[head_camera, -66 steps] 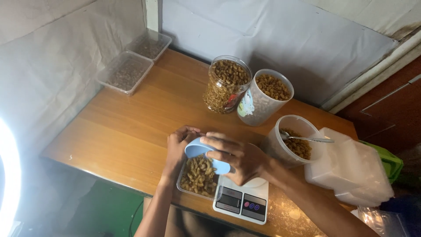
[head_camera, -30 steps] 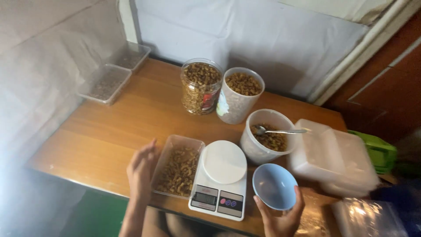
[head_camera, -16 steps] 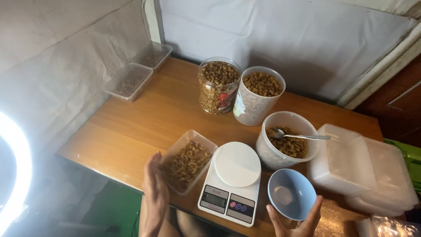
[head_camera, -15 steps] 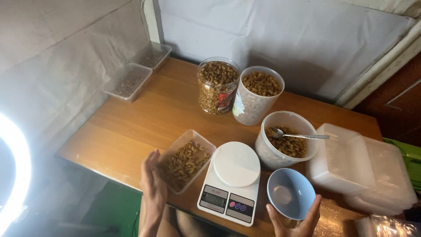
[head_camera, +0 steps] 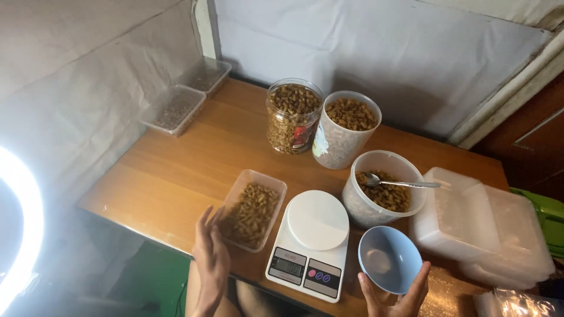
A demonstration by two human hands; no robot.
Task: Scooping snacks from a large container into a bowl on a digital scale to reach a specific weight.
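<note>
Between the spread fingers (head_camera: 418,282) of the right hand (head_camera: 392,296) at the table's near edge sits a round pale-blue plastic bowl (head_camera: 389,259), cupped from below, its empty mouth tilted toward the camera. Just left of it stands a white digital kitchen scale (head_camera: 308,243) with a bare round platform. The left hand (head_camera: 210,261) is flat and open, fingers straight and holding nothing, its fingertips at the near corner of a clear rectangular plastic tray of brown dried snack pieces (head_camera: 252,207); whether they touch cannot be told. Behind the bowl a clear round tub (head_camera: 383,188) holds more pieces and a metal spoon (head_camera: 399,183) laid across its rim. Farther back stand a clear jar (head_camera: 292,116) and a white tub (head_camera: 348,129), both full. Stacked clear lidded containers (head_camera: 484,226) crowd the right edge. Bare wooden table (head_camera: 176,170) lies open toward the left edge, with two more trays (head_camera: 189,93) at the far left corner. White sheeting covers the walls; a ring light (head_camera: 17,229) glows at left.
</note>
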